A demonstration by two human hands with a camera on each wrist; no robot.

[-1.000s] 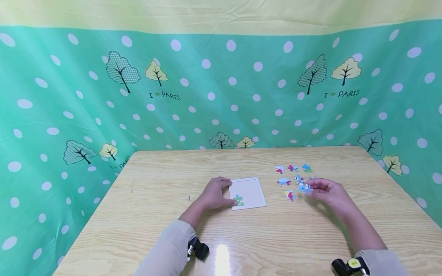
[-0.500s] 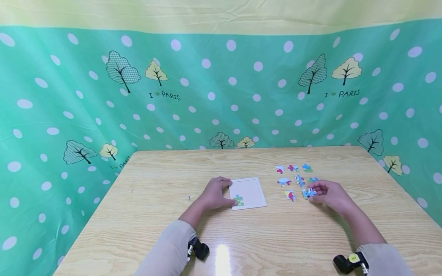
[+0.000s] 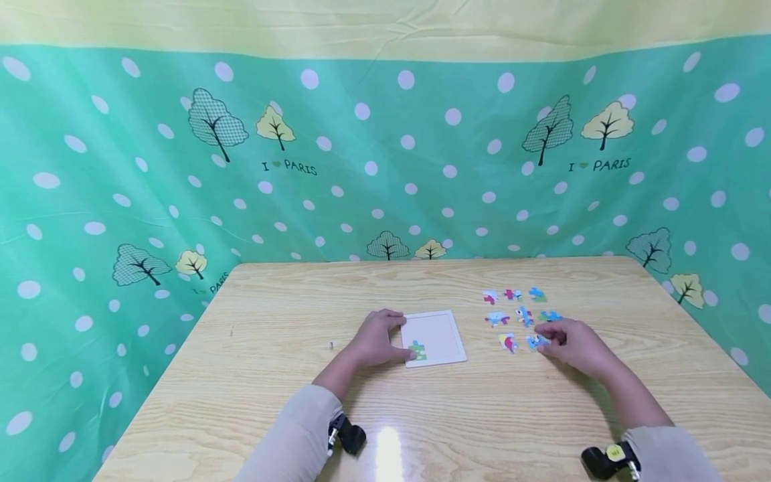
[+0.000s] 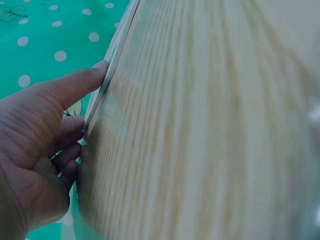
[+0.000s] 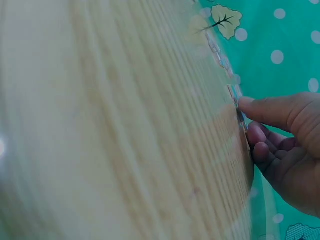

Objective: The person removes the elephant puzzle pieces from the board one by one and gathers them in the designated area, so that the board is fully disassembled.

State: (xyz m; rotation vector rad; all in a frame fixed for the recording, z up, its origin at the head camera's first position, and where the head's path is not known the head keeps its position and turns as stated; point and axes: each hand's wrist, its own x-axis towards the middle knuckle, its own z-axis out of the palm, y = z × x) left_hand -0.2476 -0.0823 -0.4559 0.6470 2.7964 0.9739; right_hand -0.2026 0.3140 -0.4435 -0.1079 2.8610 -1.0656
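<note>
A square white puzzle tray (image 3: 434,339) lies on the table with a green-and-blue jigsaw piece (image 3: 417,350) in its near left corner. My left hand (image 3: 376,340) holds the tray's left side, thumb at the near corner and fingers by the far one. To the right, my right hand (image 3: 575,343) pinches a blue-and-white jigsaw piece (image 3: 533,341) by its right side, at the table top. In the right wrist view the thumb (image 5: 270,111) touches that piece, and the other fingers curl below it.
Several loose jigsaw pieces lie around the right hand: a red-and-yellow piece (image 3: 508,343), a blue-and-red piece (image 3: 524,316) and a blue-and-green piece (image 3: 537,294) among them. A tiny object (image 3: 330,346) lies left of the left hand. A patterned curtain (image 3: 385,167) hangs behind the table.
The right hand has brought the blue-and-white piece nearer the table's front, away from the blue-and-red piece it overlapped in view. The left hand and tray keep their place.
</note>
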